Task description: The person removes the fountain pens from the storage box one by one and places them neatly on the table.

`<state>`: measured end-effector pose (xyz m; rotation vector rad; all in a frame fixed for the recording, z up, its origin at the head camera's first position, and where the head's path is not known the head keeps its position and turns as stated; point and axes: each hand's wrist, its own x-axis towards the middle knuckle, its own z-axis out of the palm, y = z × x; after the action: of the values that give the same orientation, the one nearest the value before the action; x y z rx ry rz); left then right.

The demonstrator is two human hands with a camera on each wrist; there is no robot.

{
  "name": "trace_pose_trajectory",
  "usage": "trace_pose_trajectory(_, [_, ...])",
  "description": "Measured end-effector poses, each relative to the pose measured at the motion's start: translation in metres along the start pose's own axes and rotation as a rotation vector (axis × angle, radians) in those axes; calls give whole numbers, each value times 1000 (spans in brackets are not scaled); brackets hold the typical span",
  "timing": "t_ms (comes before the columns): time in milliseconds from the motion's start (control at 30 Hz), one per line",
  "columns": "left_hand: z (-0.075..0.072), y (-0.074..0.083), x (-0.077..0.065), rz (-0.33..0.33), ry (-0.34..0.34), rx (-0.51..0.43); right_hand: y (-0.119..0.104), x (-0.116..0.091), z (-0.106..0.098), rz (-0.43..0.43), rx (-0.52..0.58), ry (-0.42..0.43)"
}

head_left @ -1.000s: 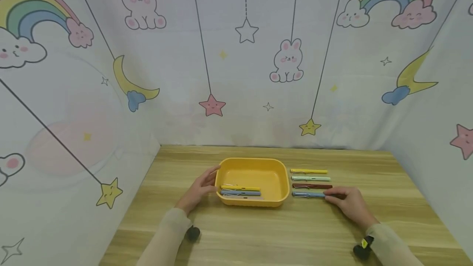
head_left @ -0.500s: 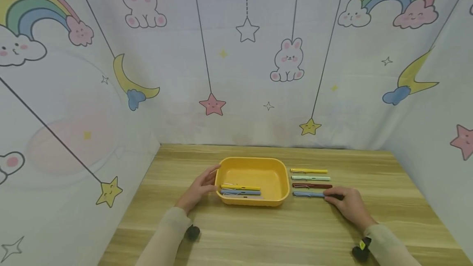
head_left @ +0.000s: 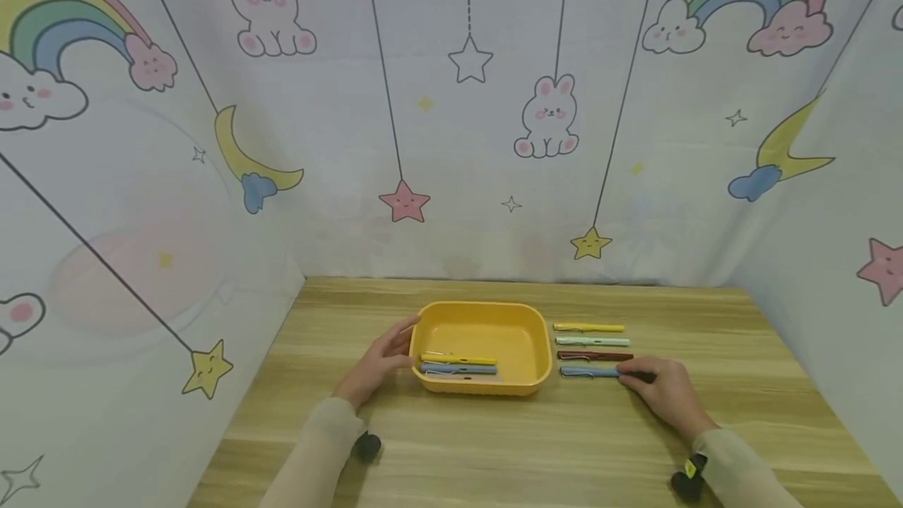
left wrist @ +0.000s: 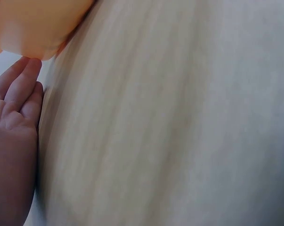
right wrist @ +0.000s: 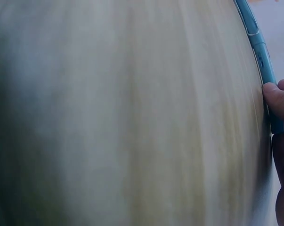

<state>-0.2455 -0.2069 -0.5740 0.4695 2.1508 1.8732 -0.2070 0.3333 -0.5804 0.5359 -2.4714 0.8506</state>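
Note:
A yellow plastic tray (head_left: pixel 480 390) sits mid-table, with a yellow pen (head_left: pixel 458 359), a blue-grey pen (head_left: pixel 460 369) and a pale pen (head_left: pixel 451 376) lying inside along its near left part. My left hand (head_left: pixel 377 363) touches the tray's left end, its fingers fairly straight; the left wrist view shows fingertips against the outer wall (left wrist: pixel 38 33). To the right of the tray, my right hand (head_left: pixel 666 390) pinches the right end of a blue pen (head_left: pixel 589 371) between thumb and fingers. The pen appears to lie along the tabletop, its clip end towards the tray.
Beyond the blue pen lie a dark red pen (head_left: pixel 596 355), a light green pen (head_left: pixel 592 342) and a yellow pen (head_left: pixel 589 328), roughly parallel. The wood-grain table (head_left: pixel 536 453) is bordered by a printed cloth backdrop (head_left: pixel 480 249) at the back and sides.
The blue pen has shifted very slightly to the right, and my right fingertips sit a little further along it. My left hand and the tray stay in place.

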Motion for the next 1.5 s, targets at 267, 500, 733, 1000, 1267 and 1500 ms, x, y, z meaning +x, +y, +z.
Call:
trace_pose_trajectory(267, [5,3,0,-8,5,1,3,-3,-1,36,8,-2])
trace_pose_trajectory(500, [5,7,-3,-2,14,14,1,-2,0,58,39,-16])
trace_pose_trajectory(733, [2,3,-1,9,-8,5,-1,-3,1,54,38,-6])
trace_pose_trajectory(1000, [3,3,-2,0,7,4,-2,-1,-1,73,14,-25])
trace_pose_trajectory(1267, [1,6,-1,12,-1,14,-8,6,-6,115,-1,-15])
trace_pose_trajectory(1500, [1,4,-1,14,-3,6,-24,25,-8,226,67,-85])
